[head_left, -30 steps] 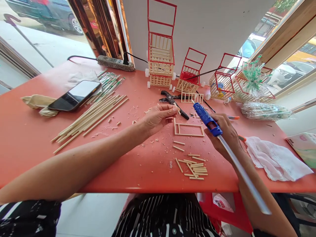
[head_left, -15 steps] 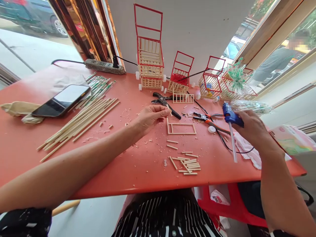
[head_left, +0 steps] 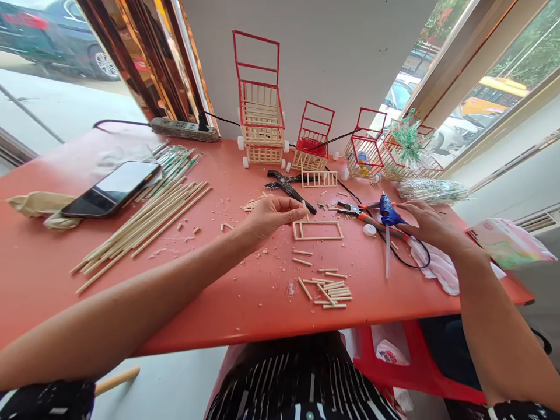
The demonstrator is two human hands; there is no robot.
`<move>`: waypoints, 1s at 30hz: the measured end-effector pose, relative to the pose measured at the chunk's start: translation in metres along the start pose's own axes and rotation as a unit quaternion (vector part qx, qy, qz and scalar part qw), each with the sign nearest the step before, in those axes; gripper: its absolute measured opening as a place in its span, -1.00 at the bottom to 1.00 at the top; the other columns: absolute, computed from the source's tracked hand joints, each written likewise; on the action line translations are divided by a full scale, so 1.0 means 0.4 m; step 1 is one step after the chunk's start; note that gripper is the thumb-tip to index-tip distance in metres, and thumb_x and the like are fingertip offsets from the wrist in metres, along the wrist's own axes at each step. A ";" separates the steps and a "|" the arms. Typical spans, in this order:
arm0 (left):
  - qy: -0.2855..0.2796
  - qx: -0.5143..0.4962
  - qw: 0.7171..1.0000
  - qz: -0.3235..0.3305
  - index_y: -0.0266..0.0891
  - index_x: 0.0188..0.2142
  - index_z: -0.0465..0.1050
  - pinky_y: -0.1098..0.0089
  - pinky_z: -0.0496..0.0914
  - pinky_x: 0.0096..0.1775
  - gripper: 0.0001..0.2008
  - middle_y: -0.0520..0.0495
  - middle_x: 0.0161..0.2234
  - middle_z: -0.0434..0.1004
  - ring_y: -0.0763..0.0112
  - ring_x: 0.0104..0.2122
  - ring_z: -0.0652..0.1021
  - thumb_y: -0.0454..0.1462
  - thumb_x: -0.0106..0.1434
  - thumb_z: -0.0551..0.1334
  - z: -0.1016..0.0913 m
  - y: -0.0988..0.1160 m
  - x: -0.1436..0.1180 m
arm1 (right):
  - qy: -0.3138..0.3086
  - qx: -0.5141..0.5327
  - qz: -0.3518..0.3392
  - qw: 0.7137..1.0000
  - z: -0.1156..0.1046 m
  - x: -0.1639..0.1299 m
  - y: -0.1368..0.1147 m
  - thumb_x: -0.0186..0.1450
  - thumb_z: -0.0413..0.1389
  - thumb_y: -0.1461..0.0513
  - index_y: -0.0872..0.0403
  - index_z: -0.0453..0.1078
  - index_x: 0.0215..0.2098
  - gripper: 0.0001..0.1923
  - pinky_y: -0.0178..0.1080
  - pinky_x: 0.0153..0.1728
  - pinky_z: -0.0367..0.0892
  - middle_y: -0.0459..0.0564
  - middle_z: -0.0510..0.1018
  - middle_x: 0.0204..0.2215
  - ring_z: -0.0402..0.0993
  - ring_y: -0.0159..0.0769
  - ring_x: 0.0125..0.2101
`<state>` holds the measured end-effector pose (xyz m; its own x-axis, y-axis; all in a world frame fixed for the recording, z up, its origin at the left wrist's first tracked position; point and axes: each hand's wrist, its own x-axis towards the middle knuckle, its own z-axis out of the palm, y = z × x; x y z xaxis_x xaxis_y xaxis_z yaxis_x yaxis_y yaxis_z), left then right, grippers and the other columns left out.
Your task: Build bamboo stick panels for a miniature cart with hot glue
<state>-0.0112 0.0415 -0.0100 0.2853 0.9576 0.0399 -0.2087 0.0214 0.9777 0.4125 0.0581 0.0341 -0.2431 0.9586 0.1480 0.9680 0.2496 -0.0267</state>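
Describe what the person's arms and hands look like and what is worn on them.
Both forearms are bare. The left hand and right hand wear no gloves, and no rings or watch show. Black fabric with white marks shows at each upper arm.

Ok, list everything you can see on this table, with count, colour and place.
blue hot glue gun: one, right side, under the right hand
rectangular wooden stick frame: one, pale, centre
short cut wooden sticks: a pile, pale, near edge
long wooden sticks: a bundle, pale, left
black smartphone: one, left
black cutting pliers: one, behind the frame
red and wood stick carts: four, back row
white cloth: one, right
left hand: fingers pinch a short stick
right hand: on the glue gun
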 end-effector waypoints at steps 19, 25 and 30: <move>-0.044 0.079 0.996 0.016 -0.26 -0.49 0.61 0.35 0.35 -0.31 -0.59 -0.02 -0.47 0.59 0.43 -0.46 0.49 0.01 -0.07 0.60 0.011 0.002 -0.015 | -0.046 0.452 -0.103 0.885 0.021 0.042 -0.532 0.33 0.26 0.12 0.07 0.55 -0.27 -0.82 -0.25 -0.37 0.26 -0.07 0.61 -0.41 0.41 -0.36 -0.43; -0.042 0.113 0.992 0.027 -0.25 -0.53 0.62 0.34 0.34 -0.35 -0.63 -0.04 -0.50 0.58 0.40 -0.47 0.48 -0.01 -0.05 0.58 0.009 0.004 -0.013 | -0.060 0.503 -0.071 0.859 0.055 0.041 -0.539 0.28 0.29 0.07 0.04 0.51 -0.29 -0.79 -0.25 -0.38 0.29 -0.07 0.59 -0.40 0.40 -0.35 -0.42; -0.067 0.085 0.994 -0.018 -0.25 -0.55 0.60 0.35 0.36 -0.32 -0.62 -0.03 -0.53 0.57 0.40 -0.46 0.49 -0.02 -0.08 0.60 0.012 0.013 -0.019 | -0.081 0.543 -0.055 0.834 0.062 0.030 -0.536 0.26 0.32 0.05 0.05 0.51 -0.26 -0.74 -0.25 -0.37 0.32 -0.07 0.58 -0.39 0.41 -0.35 -0.42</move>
<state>-0.0100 0.0328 -0.0043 0.4136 0.9102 0.0197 -0.0385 -0.0041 0.9992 0.2005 0.0193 0.0172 -0.4173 0.9056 0.0756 0.3339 0.2302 -0.9141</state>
